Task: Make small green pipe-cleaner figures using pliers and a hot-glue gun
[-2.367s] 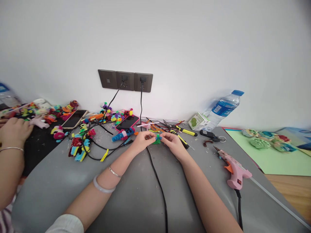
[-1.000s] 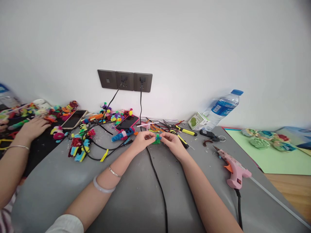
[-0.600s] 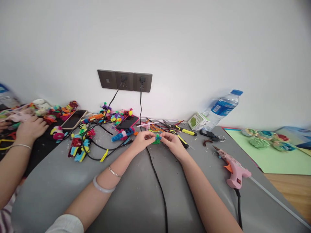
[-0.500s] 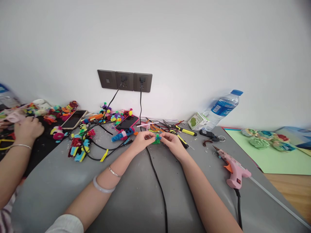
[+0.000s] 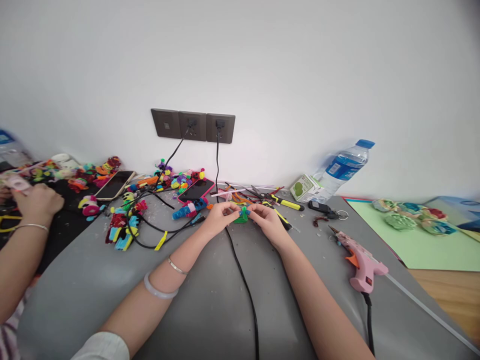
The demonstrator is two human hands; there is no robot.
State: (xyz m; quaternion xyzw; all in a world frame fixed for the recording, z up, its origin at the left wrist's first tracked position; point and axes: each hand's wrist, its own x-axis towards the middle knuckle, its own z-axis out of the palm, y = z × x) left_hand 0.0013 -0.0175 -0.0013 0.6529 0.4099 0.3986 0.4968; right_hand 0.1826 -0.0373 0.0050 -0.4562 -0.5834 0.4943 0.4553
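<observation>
A small bent piece of green pipe cleaner (image 5: 243, 216) is pinched between my two hands, above the grey table (image 5: 210, 310). My left hand (image 5: 221, 218) closes on its left side with thumb and fingertips. From the other side, my right hand (image 5: 267, 220) grips it the same way. The fingertips hide part of the green piece. Just behind my hands lie loose pipe cleaners (image 5: 227, 194) and yellow-and-black pliers (image 5: 287, 202). A black cord (image 5: 243, 280) runs along the table beneath my hands.
A pink glue gun (image 5: 362, 262) lies at right, near car keys (image 5: 323, 209) and a water bottle (image 5: 343, 170). Pipe-cleaner figures (image 5: 125, 220) and phones (image 5: 197, 191) lie left of my hands. At far left, a co-worker's hand (image 5: 39, 202) holds a pink glue gun (image 5: 17, 183).
The green pipe cleaner has shifted slightly in shape between my fingertips, while my hands stay in nearly the same place. At left, the co-worker's hand and pink tool have moved a little left.
</observation>
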